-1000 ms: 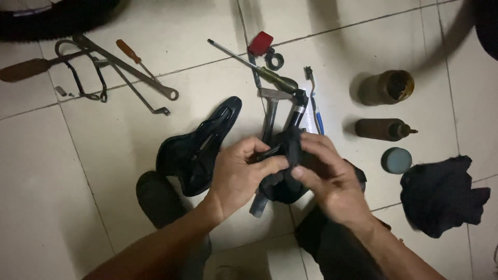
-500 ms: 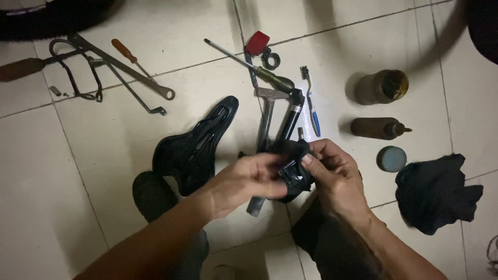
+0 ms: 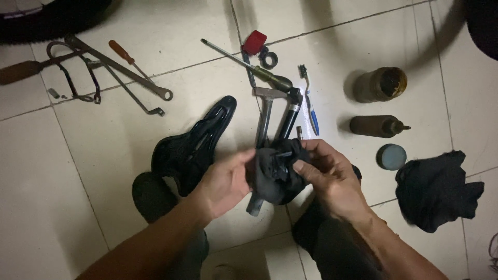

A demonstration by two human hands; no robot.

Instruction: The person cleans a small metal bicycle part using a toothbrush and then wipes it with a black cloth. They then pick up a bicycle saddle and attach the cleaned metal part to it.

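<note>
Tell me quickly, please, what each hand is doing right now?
Left hand: closed on the black rag wrapped around a small metal part.
Right hand: closed on the same black rag, fingers pinching it.

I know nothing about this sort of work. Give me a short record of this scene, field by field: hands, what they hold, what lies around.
Left hand: left hand grips a black rag
Right hand: right hand pinches the same rag, wrapped around a small dark part
Floor: pale tiles
Left of hands: black bicycle saddle
Above hands: hammer, toothbrush
Right side: open jar, brown bottle, round lid, black cloth
Top left: screwdriver
</note>
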